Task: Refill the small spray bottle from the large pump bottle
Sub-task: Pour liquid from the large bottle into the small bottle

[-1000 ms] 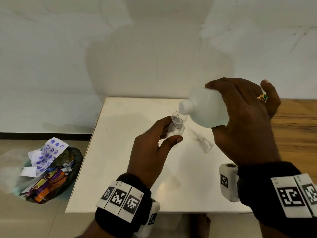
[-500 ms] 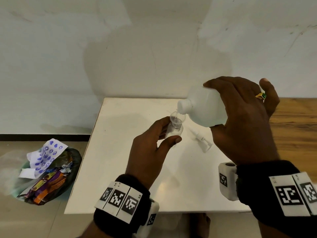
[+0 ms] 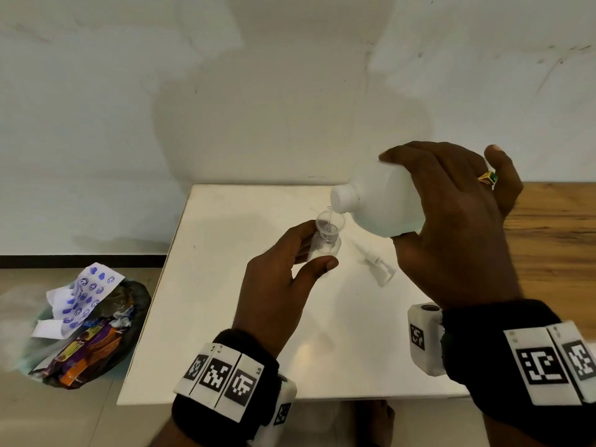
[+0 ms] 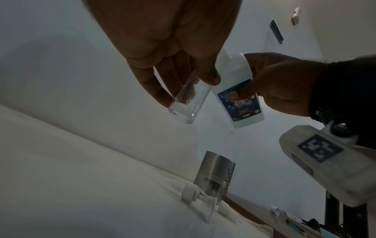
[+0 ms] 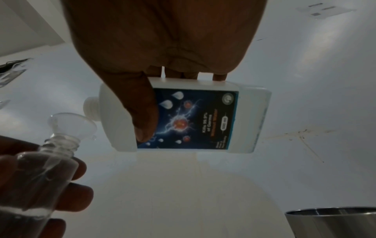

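Clear liquid threads from the tilted large pump bottle (image 3: 383, 204), grasped by the right hand (image 3: 451, 227), through a small funnel (image 3: 329, 222) into the small spray bottle (image 3: 324, 248) pinched in the left hand (image 3: 277, 285) above the white table (image 3: 225, 253); fill looks partial, pump head (image 3: 375, 264) lies off, recapping remains.

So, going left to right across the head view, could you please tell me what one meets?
Trash bag → left hand → small bottle → pump head → right hand.
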